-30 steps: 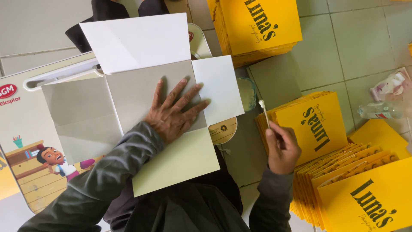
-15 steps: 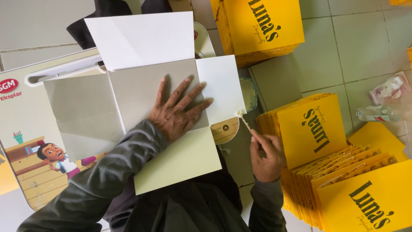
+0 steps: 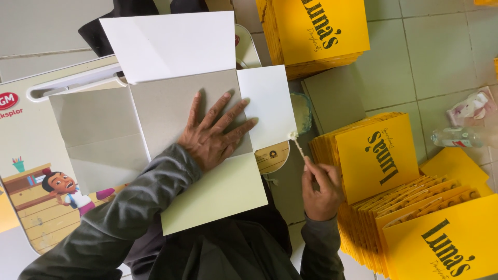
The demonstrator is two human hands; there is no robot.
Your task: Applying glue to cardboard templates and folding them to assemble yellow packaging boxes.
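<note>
My left hand (image 3: 213, 134) lies flat with fingers spread on the grey inner side of an unfolded cardboard box blank (image 3: 155, 109), pressing it down on a small table. White flaps stick out at the top and at the right. My right hand (image 3: 320, 186) pinches a thin stick (image 3: 298, 146) whose white, glue-coated tip sits just beside the lower corner of the right flap (image 3: 267, 103). A small glue container (image 3: 302, 111) stands just past that flap.
Stacks of yellow folded boxes lie at the top (image 3: 316, 31) and along the right (image 3: 378, 155), some fanned out at the lower right (image 3: 436, 228). A grey card (image 3: 334, 96) rests on the tiled floor. A cartoon-printed table (image 3: 31, 171) is underneath.
My right hand has carried the stick leftward from over the yellow stack to the edge of the white flap. My left hand stays pressed on the blank.
</note>
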